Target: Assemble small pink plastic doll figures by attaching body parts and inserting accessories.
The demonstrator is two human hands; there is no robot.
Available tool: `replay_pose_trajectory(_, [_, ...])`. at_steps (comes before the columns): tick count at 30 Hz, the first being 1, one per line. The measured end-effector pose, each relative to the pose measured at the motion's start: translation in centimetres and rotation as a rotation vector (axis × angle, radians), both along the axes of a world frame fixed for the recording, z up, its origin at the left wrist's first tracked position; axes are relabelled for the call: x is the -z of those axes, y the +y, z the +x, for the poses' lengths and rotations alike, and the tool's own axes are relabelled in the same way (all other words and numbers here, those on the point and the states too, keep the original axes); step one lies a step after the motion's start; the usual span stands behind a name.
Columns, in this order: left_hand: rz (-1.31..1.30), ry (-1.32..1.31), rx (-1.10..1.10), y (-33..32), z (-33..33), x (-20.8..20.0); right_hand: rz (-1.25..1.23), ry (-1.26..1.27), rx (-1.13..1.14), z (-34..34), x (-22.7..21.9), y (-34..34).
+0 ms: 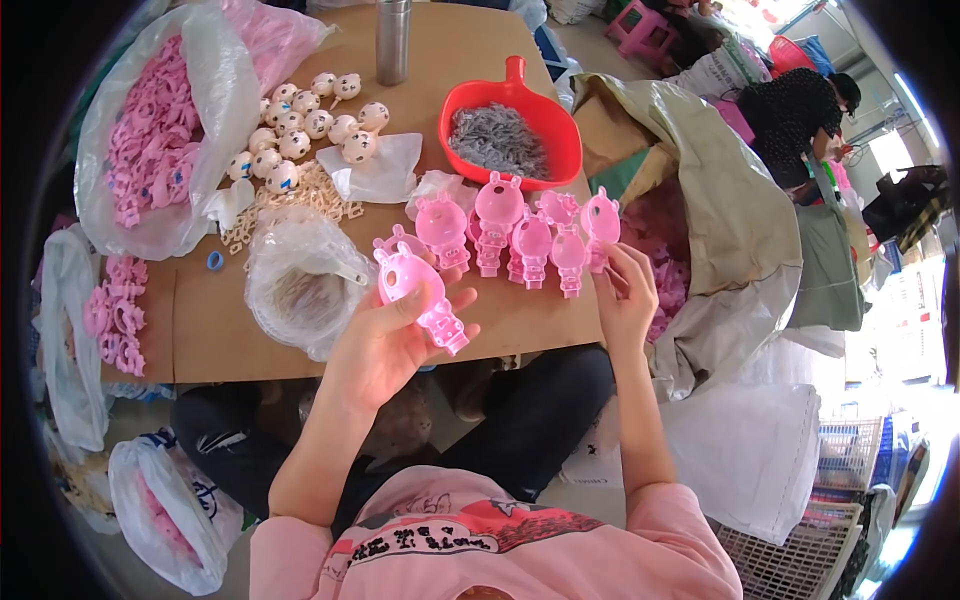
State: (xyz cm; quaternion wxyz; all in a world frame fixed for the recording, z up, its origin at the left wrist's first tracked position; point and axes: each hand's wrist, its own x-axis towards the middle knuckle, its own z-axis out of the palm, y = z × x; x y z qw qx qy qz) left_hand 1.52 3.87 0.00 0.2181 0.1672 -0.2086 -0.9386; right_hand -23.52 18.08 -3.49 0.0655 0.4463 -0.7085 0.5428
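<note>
My left hand (385,340) holds a pink plastic toy figure half (418,294) with a round head and legs, lifted just above the front edge of the brown table (230,330). My right hand (627,292) is at the right table edge, fingers pinched against the rightmost piece (600,225) of a row of several matching pink figure halves (520,235). Whether it grips that piece or something small is unclear.
A red scoop (520,120) holds grey metal bits. Cream round heads (300,125), cream flat parts (300,200), clear bags (300,285), a metal cylinder (392,40) and a big bag of pink parts (150,140) crowd the table. A large sack (730,230) stands right; another person (800,115) sits behind.
</note>
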Motion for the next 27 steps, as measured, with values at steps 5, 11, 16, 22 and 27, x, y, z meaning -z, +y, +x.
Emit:
replay_pose_trajectory(5, [-0.024,-0.006,0.004,-0.1,0.1,0.9,0.195,0.273,-0.036,-1.4,2.4,1.4])
replay_pose_trajectory(11, [-0.065,-0.024,-0.051,-0.4,0.4,1.6,0.349,0.474,-0.027,-1.7,3.8,2.3])
replay_pose_trajectory(16, [-0.072,-0.019,-0.004,-0.5,0.4,1.5,0.249,0.302,0.047,-1.9,1.7,2.0])
replay_pose_trajectory(22, [0.013,0.054,0.038,-0.2,0.0,0.3,0.043,0.194,-0.082,-4.2,-2.8,-7.6])
replay_pose_trajectory(27, [0.012,0.025,0.055,-0.5,0.9,-0.1,0.634,0.278,0.023,-8.8,-1.7,-17.0])
